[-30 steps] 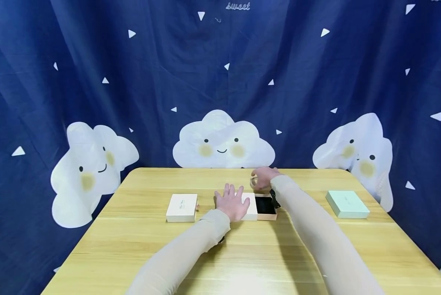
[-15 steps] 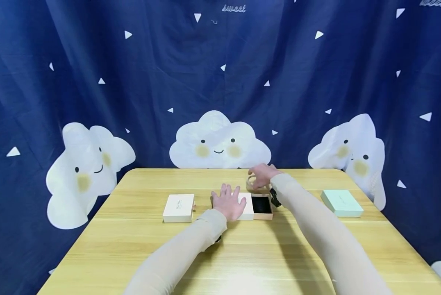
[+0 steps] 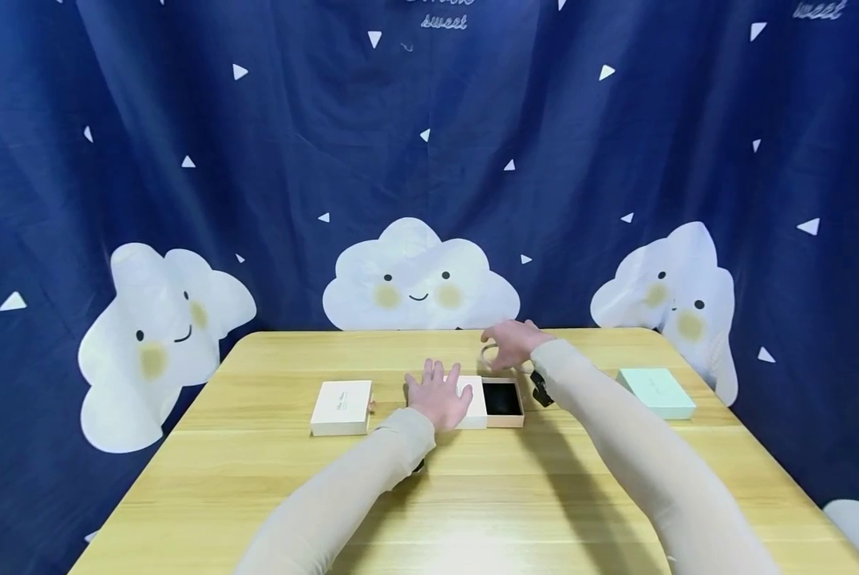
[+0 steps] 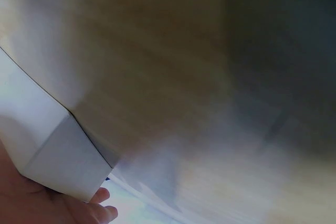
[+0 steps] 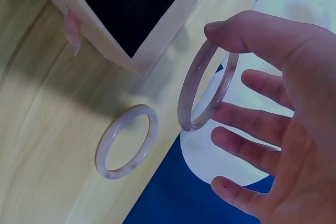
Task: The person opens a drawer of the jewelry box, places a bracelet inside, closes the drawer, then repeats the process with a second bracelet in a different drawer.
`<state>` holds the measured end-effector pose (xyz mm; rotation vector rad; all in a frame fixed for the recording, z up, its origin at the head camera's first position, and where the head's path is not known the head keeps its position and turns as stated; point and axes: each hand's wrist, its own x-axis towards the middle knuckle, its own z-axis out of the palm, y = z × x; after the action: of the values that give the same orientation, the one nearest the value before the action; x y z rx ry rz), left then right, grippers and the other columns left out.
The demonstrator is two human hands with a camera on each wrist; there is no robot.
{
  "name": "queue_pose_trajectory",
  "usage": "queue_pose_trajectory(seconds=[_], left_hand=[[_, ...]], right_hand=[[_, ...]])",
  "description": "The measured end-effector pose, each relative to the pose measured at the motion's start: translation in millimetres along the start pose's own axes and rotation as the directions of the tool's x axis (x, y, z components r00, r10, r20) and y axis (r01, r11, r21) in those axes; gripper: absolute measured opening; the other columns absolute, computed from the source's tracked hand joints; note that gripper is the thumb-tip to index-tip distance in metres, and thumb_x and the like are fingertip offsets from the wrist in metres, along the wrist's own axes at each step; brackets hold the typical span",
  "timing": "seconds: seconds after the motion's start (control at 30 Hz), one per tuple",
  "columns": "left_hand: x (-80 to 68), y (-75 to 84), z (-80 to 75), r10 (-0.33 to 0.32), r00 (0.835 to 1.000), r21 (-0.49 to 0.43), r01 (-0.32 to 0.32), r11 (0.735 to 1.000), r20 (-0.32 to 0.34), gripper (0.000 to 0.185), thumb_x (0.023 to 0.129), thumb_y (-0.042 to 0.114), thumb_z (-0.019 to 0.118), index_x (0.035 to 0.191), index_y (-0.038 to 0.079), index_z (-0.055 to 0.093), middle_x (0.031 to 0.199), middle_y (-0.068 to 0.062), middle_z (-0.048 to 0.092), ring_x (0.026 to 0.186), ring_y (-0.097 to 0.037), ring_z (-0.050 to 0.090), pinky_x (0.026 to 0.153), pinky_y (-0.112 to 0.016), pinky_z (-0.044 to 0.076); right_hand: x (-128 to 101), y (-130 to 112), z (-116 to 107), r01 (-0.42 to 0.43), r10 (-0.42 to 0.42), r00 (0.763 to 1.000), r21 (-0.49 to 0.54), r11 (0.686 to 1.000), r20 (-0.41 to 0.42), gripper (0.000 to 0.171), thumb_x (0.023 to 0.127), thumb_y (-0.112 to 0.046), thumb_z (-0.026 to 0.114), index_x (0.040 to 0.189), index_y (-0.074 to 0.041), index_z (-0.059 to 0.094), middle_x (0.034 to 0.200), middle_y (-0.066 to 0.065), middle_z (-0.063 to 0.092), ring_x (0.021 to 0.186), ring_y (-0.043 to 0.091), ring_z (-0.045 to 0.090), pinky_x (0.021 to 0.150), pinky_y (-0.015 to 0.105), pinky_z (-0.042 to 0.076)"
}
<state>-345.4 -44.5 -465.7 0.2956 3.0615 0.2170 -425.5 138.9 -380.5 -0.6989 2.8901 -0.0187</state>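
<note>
— Where does the work stand?
— Right hand (image 5: 273,129) pinches one bangle (image 5: 206,88) above the table (image 3: 473,495); another bangle (image 5: 127,141) lies there. Left hand (image 3: 437,395), fingers flat, steadies the open drawer box (image 3: 500,402) — nothing boxed yet.

"Sweet" in white script reads on the blue curtain (image 3: 257,160), top centre and again top right; the box lettering is too small to read.
</note>
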Motion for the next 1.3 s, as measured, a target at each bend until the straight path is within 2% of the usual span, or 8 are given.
queue_pose_trajectory(seconds=[0.17,0.37,0.57,0.77,0.93,1.1,1.3], left_hand=[[0.3,-0.5,1.0,0.002,1.000,-0.009,-0.002,1.000,-0.004,0.066,0.104,0.058,0.018,0.161,0.025,0.026,0.167,-0.015,0.023,0.156,-0.035,0.012,0.116,-0.072,0.017],[3.0,-1.6,4.0,-0.002,1.000,-0.020,0.002,1.000,0.006,0.067,0.104,0.060,0.017,0.162,0.026,0.025,0.167,-0.015,0.021,0.157,-0.035,0.010,0.116,-0.072,0.014],[4.3,-2.7,4.5,0.002,1.000,-0.024,-0.002,1.000,-0.008,0.067,0.104,0.059,0.019,0.161,0.025,0.027,0.167,-0.015,0.023,0.156,-0.035,0.013,0.116,-0.073,0.016],[1.4,-1.7,3.8,-0.001,1.000,-0.026,0.000,1.000,-0.016,0.067,0.104,0.059,0.019,0.160,0.024,0.029,0.166,-0.016,0.025,0.156,-0.035,0.014,0.116,-0.072,0.017],[2.4,-1.7,5.4,-0.001,1.000,-0.038,0.001,0.999,-0.013,0.066,0.104,0.058,0.020,0.160,0.025,0.029,0.166,-0.016,0.024,0.156,-0.035,0.013,0.116,-0.072,0.016],[2.4,-1.0,4.3,-0.004,1.000,-0.033,0.003,0.999,-0.017,0.066,0.104,0.058,0.019,0.161,0.025,0.028,0.166,-0.015,0.024,0.156,-0.035,0.013,0.116,-0.072,0.016],[2.8,-0.7,4.7,-0.003,0.999,-0.032,0.002,0.999,-0.036,0.066,0.104,0.058,0.021,0.160,0.025,0.030,0.166,-0.015,0.026,0.156,-0.035,0.016,0.116,-0.071,0.017]], right_hand=[[-7,0,-1,0.020,-0.021,1.000,-0.005,1.000,-0.017,0.063,0.079,-0.032,0.081,0.137,-0.015,0.062,0.137,0.008,0.064,0.126,0.030,0.058,0.105,0.071,0.034],[-16,-3,-2,0.069,-0.070,0.997,-0.038,0.997,-0.035,0.062,0.078,-0.034,0.081,0.135,-0.015,0.063,0.127,0.004,0.070,0.115,0.026,0.063,0.097,0.064,0.042],[-23,-7,-2,0.077,-0.078,0.997,-0.050,0.996,-0.022,0.065,0.077,-0.029,0.082,0.137,-0.018,0.062,0.122,0.002,0.071,0.110,0.024,0.065,0.098,0.062,0.042],[-32,-12,-1,0.095,-0.097,0.995,-0.085,0.992,-0.024,0.067,0.074,-0.031,0.082,0.137,-0.020,0.062,0.121,0.003,0.072,0.109,0.024,0.065,0.094,0.057,0.045],[-38,-12,1,0.112,-0.116,0.993,-0.098,0.989,-0.037,0.067,0.072,-0.031,0.083,0.135,-0.020,0.062,0.117,0.005,0.072,0.109,0.026,0.066,0.096,0.059,0.047],[-42,-13,3,0.108,-0.110,0.994,-0.094,0.990,-0.016,0.070,0.073,-0.028,0.084,0.139,-0.019,0.060,0.116,0.005,0.073,0.109,0.022,0.065,0.100,0.060,0.044],[-46,-16,6,0.101,-0.102,0.995,-0.112,0.989,-0.002,0.071,0.072,-0.029,0.085,0.138,-0.021,0.060,0.116,0.003,0.073,0.108,0.020,0.065,0.098,0.059,0.045]])
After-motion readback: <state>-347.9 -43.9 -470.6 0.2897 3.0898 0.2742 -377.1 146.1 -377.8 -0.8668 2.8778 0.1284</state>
